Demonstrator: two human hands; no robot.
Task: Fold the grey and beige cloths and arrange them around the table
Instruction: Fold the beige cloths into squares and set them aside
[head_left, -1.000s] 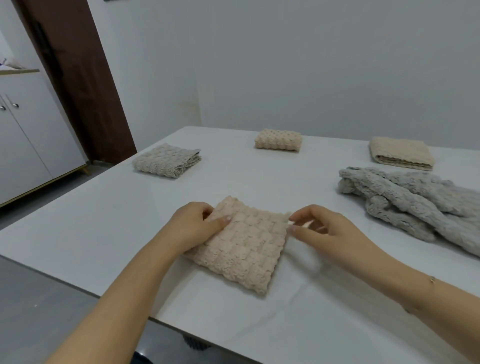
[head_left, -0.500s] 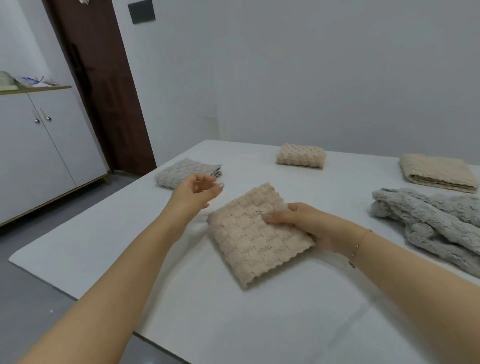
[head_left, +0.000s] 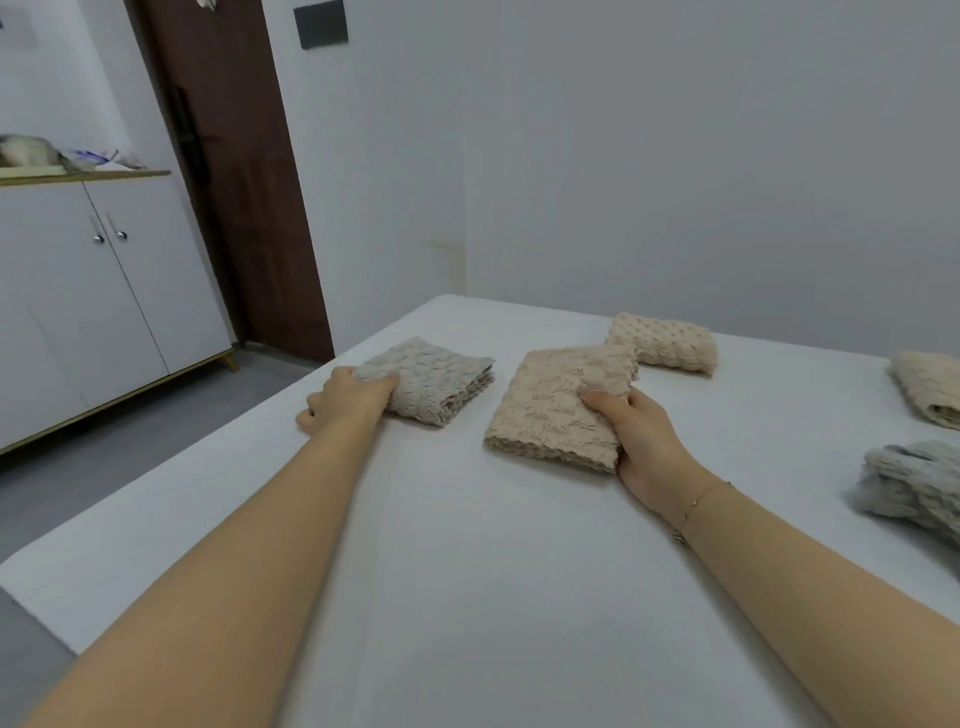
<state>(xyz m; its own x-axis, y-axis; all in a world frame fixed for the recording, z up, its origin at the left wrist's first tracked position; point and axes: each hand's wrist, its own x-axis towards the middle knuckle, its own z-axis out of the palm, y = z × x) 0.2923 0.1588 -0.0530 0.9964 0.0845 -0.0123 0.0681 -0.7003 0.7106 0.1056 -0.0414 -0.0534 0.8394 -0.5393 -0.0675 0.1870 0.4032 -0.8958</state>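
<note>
Soft, even, diffuse light; the source itself isn't in the frame. Cool grey-blue cast over the wall (head_left: 675, 156) and table (head_left: 493, 597). Shadows are faint: a thin one under the near edge of the beige cloth (head_left: 558, 402), soft ones beside both forearms. No glare, no blown highlights. Wide-angle distortion is strong: the door (head_left: 234, 182) and cabinet (head_left: 104, 301) at 10 o'clock lean, and the table edges bow. The fluffy grey cloth (head_left: 914, 483) at 3 o'clock is smeared. Overall slightly soft, with compression mush on the cloth textures.
</note>
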